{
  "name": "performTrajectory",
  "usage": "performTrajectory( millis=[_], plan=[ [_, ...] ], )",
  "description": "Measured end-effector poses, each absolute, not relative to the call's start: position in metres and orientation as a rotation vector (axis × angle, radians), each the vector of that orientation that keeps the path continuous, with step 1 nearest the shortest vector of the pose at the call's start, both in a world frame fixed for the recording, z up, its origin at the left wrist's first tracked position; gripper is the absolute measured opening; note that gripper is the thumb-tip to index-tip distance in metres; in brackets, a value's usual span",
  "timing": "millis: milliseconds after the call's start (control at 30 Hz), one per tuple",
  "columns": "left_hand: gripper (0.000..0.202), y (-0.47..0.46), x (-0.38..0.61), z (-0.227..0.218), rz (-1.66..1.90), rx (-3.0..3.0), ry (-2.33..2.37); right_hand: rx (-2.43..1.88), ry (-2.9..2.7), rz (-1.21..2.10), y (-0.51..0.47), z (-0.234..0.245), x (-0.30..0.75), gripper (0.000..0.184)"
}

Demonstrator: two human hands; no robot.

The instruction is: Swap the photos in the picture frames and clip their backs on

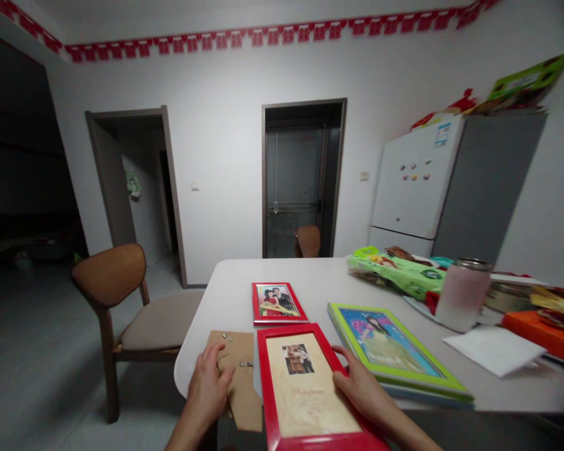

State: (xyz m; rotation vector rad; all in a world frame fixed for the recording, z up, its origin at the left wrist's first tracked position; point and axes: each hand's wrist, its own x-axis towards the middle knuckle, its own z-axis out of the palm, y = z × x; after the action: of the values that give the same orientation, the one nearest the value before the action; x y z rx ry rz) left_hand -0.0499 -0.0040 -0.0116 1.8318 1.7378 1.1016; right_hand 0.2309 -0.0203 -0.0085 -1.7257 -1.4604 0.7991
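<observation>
A red picture frame (272, 401) with a cream insert and a small photo (297, 359) lies at the table's near edge. My right hand (357, 382) grips its right side, thumb on the front. To its left is a brown backing board (247, 398) with small metal clips. My left hand (209, 379) rests over the board's left part, fingers apart and slightly curled. Just beyond stands no gap of note before a smaller red picture frame (278, 302) with a photo of two people, lying flat.
Right of my right hand lies a stack of green-edged picture frames (390, 344). Farther right are a pink jar (464, 295), a white paper (493, 349), a green bag (399, 272) and an orange box (543, 335). A wooden chair (110, 275) stands left of the white table (235, 272).
</observation>
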Motion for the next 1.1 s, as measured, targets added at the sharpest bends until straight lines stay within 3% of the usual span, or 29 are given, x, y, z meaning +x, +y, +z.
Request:
performTrajectory(
  millis=[133,300,433,567,733,900,1100],
  plan=[
    [0.043,-0.031,0.004,-0.006,0.984,1.985,1.418,-1.374,-0.96,1.333,-0.029,0.009,0.222,0.071],
    [0.076,-0.047,0.055,-0.002,0.8,2.039,1.18,-1.114,-0.887,1.391,-0.035,0.022,0.218,0.081],
    [0.058,-0.051,0.07,0.01,0.937,2.2,1.09,-1.14,-1.006,1.335,-0.034,0.027,0.217,0.085],
    [0.047,-0.049,0.061,0.019,1.129,2.306,1.072,-1.322,-1.166,1.183,-0.026,0.02,0.223,0.079],
    [0.047,-0.036,0.011,0.013,1.419,1.793,1.386,-1.692,-1.579,0.709,-0.015,-0.003,0.238,0.059],
    [0.045,-0.03,-0.041,-0.014,1.315,1.478,1.497,-1.82,-1.877,0.361,-0.014,-0.018,0.239,0.047],
    [0.041,-0.036,-0.048,-0.032,1.119,1.718,1.65,-1.863,-2.061,0.192,-0.012,-0.023,0.234,0.038]
  ],
)
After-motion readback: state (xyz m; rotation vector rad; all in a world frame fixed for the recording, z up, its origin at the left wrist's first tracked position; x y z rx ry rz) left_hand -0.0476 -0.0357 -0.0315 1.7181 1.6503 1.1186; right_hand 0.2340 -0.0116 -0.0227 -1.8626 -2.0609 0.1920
